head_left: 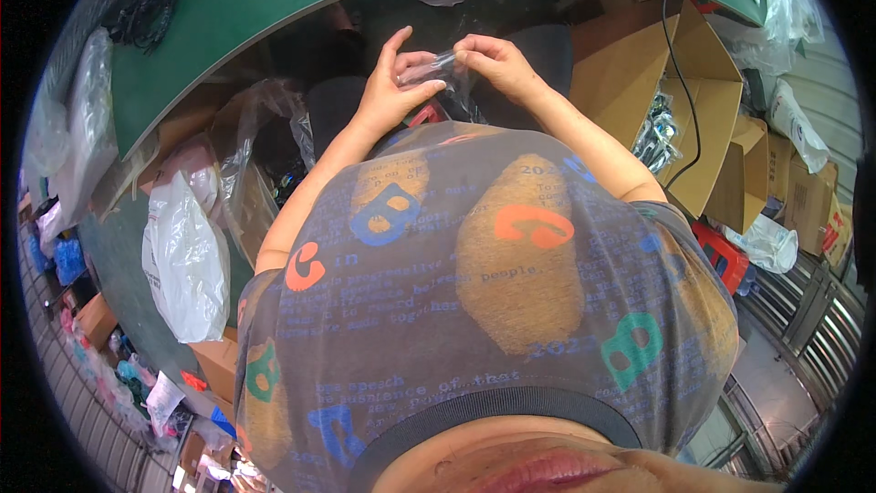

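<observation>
In front of my body, a small clear plastic bag (440,67) is stretched between my two hands. My right hand (500,66) pinches its upper edge between thumb and fingertips. On the other side, my left hand (394,84) has the bag between its thumb and curled fingers, with the index finger raised. Whether anything lies inside the bag is hard to make out. Just below the hands, a small red and dark thing (425,116) shows in part near my lap.
A green table (214,36) curves ahead. To the right, an open cardboard box (707,110) contains several shiny wrapped packets (657,134); a black cable (673,46) hangs across it. At left are a white plastic bag (185,251) and a large clear bag (239,192).
</observation>
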`<state>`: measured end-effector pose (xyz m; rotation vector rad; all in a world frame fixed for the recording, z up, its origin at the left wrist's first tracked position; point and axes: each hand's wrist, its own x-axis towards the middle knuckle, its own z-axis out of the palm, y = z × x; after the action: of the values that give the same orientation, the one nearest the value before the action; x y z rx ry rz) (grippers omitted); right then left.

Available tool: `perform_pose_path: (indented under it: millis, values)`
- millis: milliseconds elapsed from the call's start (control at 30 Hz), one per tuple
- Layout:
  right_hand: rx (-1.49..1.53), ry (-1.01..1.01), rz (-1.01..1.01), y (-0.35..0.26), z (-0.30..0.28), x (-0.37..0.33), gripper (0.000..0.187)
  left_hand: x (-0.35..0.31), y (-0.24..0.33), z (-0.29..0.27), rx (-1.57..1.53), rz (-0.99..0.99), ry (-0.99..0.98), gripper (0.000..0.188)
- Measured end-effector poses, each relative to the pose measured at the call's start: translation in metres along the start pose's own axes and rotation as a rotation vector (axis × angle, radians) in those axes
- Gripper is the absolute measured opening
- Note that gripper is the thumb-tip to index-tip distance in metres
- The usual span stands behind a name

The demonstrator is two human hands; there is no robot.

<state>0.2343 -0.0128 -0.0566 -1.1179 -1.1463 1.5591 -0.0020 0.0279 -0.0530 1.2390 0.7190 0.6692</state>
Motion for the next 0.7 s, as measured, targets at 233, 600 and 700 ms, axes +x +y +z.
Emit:
perform_pose_path:
  millis: [233, 600, 700]
  values:
    - [0.033, 0.040, 0.078, -0.001, 0.000, 0.002, 0.020, 0.000, -0.006, -0.003, -0.026, 0.005, -0.001, 0.099]
    - [0.021, 0.016, 0.043, -0.001, -0.005, 0.007, 0.017, 0.000, -0.006, -0.002, 0.000, 0.004, 0.021, 0.098]
    - [-0.012, -0.004, 0.090, -0.006, -0.002, 0.009, 0.016, 0.001, -0.007, -0.003, -0.003, 0.001, 0.024, 0.098]
